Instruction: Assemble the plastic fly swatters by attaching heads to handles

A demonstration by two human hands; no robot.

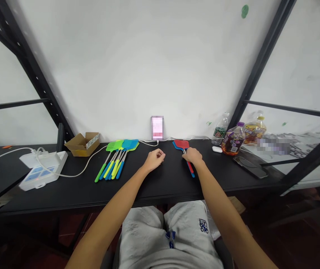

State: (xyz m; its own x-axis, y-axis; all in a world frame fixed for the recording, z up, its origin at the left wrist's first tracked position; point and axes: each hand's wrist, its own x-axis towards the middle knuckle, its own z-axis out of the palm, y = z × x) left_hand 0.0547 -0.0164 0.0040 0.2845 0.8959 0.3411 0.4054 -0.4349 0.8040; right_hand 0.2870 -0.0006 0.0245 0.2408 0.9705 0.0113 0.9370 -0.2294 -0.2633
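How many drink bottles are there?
3, right of the right hand: a clear bottle, then a purple-capped bottle, then a yellow-capped bottle farthest right. Another could be hidden behind them.

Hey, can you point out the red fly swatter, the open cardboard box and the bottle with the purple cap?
Red fly swatter [182,144]: head view, on its flat head.
Open cardboard box [84,152]: head view, on its outer wall.
Purple-capped bottle [233,141]: head view, on its label.
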